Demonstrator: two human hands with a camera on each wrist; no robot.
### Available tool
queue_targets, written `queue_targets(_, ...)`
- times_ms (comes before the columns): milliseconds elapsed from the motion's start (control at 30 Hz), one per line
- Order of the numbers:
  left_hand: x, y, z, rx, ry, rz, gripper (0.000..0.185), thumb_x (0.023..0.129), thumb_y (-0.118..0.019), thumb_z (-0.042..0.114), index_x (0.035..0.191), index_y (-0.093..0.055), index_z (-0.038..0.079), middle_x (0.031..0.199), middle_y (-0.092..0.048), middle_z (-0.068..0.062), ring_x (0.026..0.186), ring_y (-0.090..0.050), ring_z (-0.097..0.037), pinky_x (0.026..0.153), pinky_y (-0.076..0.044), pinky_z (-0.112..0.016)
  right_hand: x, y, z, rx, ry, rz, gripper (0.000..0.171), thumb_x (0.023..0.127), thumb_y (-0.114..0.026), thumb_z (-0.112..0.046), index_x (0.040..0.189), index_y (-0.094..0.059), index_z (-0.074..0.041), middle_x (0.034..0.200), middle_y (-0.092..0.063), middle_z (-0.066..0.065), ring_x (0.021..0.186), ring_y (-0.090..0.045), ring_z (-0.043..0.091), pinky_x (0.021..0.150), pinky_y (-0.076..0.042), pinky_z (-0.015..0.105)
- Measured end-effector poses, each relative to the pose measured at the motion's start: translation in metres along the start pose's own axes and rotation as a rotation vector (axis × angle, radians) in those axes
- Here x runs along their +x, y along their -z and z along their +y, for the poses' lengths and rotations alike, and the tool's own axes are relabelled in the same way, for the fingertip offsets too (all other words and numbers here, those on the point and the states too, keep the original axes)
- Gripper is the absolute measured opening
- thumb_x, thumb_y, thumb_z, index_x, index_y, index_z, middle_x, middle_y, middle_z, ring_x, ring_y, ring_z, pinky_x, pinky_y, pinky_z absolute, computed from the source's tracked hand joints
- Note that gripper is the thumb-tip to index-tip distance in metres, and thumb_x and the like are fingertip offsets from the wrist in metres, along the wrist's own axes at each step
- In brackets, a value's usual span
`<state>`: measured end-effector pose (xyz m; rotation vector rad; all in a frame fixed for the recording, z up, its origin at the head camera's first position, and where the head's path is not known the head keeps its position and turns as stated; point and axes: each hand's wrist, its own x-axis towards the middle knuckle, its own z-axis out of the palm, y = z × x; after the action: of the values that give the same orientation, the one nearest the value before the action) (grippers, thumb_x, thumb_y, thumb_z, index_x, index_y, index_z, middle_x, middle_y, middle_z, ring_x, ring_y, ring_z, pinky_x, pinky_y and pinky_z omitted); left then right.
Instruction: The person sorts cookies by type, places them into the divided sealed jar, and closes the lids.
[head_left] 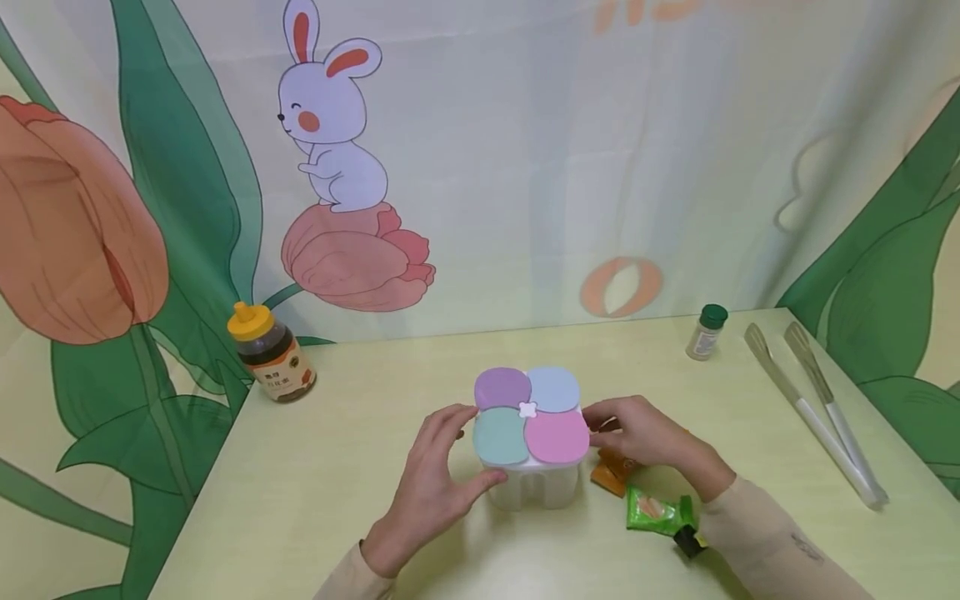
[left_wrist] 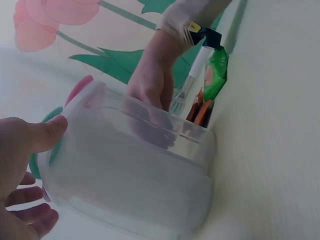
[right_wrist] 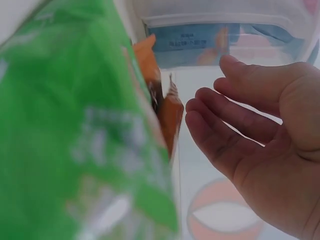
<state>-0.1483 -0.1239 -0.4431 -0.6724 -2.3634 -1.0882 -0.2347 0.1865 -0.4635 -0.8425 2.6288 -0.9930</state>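
Note:
A clear plastic container (head_left: 534, 487) with four pastel lids, purple, blue, teal and pink, stands mid-table. My left hand (head_left: 465, 450) grips its left front corner, thumb on the front wall and fingers by the teal lid. In the left wrist view the left hand (left_wrist: 30, 165) has its thumb pressed on the container (left_wrist: 135, 165). My right hand (head_left: 600, 425) touches the container's right side with relaxed, nearly straight fingers and holds nothing. The right wrist view shows the right hand (right_wrist: 250, 125) as an open palm before the clear wall (right_wrist: 225, 30).
An orange packet (head_left: 611, 477) and a green packet (head_left: 660, 510) lie under my right wrist. A honey bottle (head_left: 272, 354) stands at the back left, a small green-capped jar (head_left: 707, 332) at the back right, and long tongs (head_left: 817, 412) lie along the right edge.

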Motion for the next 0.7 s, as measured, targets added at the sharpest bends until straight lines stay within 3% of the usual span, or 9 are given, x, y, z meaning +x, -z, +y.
queue_targets(167,0.008,0.0,0.008,0.014,-0.205,0.066,0.063,0.067,-0.09,0.019,0.12,-0.062,0.001,0.122,-0.058,-0.008,0.115,-0.052,-0.024,0.098,-0.048,-0.03,-0.006,0.006,0.003,-0.027,-0.02,-0.018,0.028,0.09,-0.069,-0.014,0.117,-0.068,-0.006,0.108,-0.071,0.004,0.094,-0.065,0.016,0.079,-0.058,0.027)
queue_targets(333,0.018,-0.002,0.018,0.01,-0.361,0.034,0.049,0.071,-0.087,0.018,0.111,-0.065,0.001,0.116,-0.061,-0.007,0.111,-0.055,-0.022,0.097,-0.048,-0.025,-0.011,0.011,0.009,-0.073,-0.015,-0.049,0.031,0.09,-0.07,-0.014,0.118,-0.067,-0.003,0.112,-0.07,0.009,0.098,-0.065,0.022,0.082,-0.058,0.035)
queue_targets(533,0.029,-0.003,0.029,0.08,-0.449,-0.075,0.042,0.076,-0.084,0.02,0.109,-0.067,0.002,0.115,-0.062,-0.005,0.11,-0.057,-0.018,0.099,-0.048,-0.025,-0.016,0.016,0.013,-0.123,0.045,-0.079,0.029,0.089,-0.07,-0.012,0.116,-0.067,0.0,0.112,-0.07,0.012,0.101,-0.066,0.028,0.086,-0.057,0.044)
queue_targets(700,0.036,-0.005,0.037,0.159,-0.487,-0.149,0.038,0.078,-0.082,0.022,0.109,-0.067,0.004,0.113,-0.063,-0.004,0.111,-0.058,-0.018,0.102,-0.046,-0.025,-0.019,0.017,0.015,-0.158,0.052,-0.1,0.029,0.087,-0.071,-0.01,0.115,-0.068,-0.001,0.112,-0.07,0.011,0.099,-0.065,0.026,0.085,-0.057,0.044)
